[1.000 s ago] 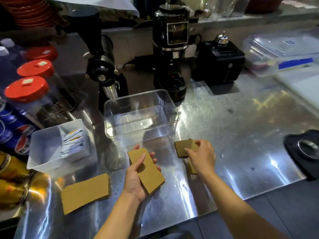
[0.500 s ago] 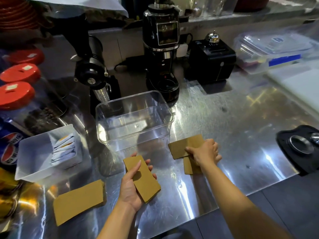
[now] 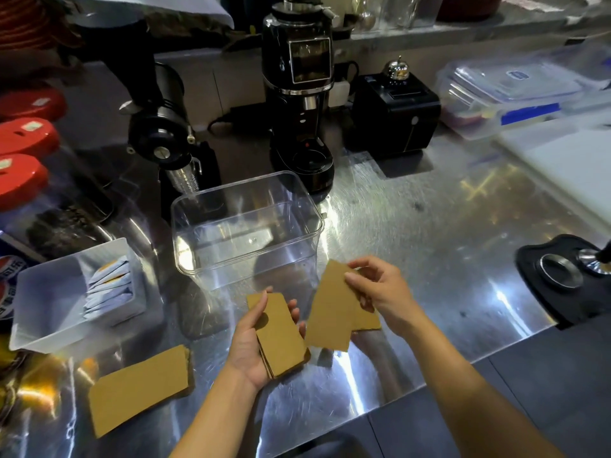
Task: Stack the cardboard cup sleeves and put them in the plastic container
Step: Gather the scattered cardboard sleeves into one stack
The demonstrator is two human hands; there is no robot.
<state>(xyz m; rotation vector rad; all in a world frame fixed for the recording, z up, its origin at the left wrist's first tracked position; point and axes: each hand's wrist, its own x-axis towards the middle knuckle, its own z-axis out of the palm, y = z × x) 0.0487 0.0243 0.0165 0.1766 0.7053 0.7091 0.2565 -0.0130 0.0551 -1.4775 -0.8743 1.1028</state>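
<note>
My left hand (image 3: 253, 345) holds a small stack of flat brown cardboard cup sleeves (image 3: 279, 335) palm up, just in front of the clear plastic container (image 3: 248, 226), which stands empty on the steel counter. My right hand (image 3: 380, 292) pinches two more sleeves (image 3: 334, 312) by their upper edge, lifted off the counter and hanging close to the right of the left hand's stack. Another pile of sleeves (image 3: 142, 388) lies flat at the front left of the counter.
A white tray of sachets (image 3: 49, 312) sits left of the container. Two black grinders (image 3: 299, 94) and a black box (image 3: 395, 110) stand behind it. Red-lidded jars (image 3: 20, 176) line the left edge, a black tamping mat (image 3: 562, 276) lies at the right.
My right hand has picked the two sleeves up off the counter and brought them left toward the stack. My left hand has kept its stack almost in place.
</note>
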